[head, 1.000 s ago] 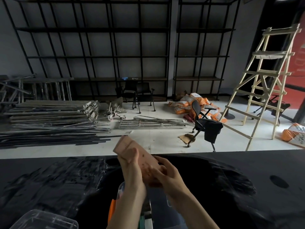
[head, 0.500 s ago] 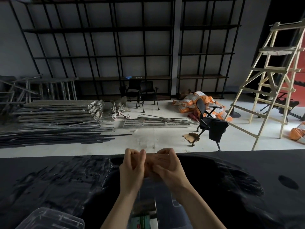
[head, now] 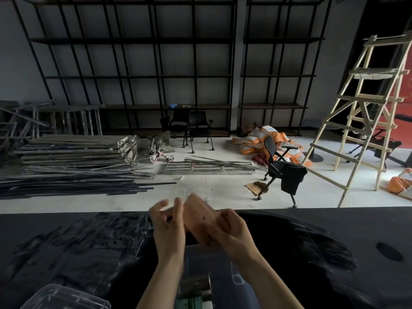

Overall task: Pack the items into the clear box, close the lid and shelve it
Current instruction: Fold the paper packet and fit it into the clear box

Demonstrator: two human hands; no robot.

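My right hand [head: 234,233] grips a flat pinkish-orange packet [head: 198,217] tilted up over the clear box [head: 236,277], which sits on the black table below my wrists. Some items show inside the box, one with a green label [head: 191,303]. My left hand [head: 167,224] is beside the packet's left edge, fingers spread and blurred, touching it lightly or just off it. The clear lid [head: 64,297] lies at the bottom left of the table.
The black table [head: 66,246] has a round hole [head: 389,252] at the right. Beyond it are black wall shelves [head: 138,74], stacked metal bars [head: 73,161], an office chair [head: 283,170], orange sacks [head: 256,141] and a wooden ladder [head: 365,112].
Half a second ago both hands pressed the packet flat between them. Now the right hand tilts it upward and the left hand's fingers have opened off it.
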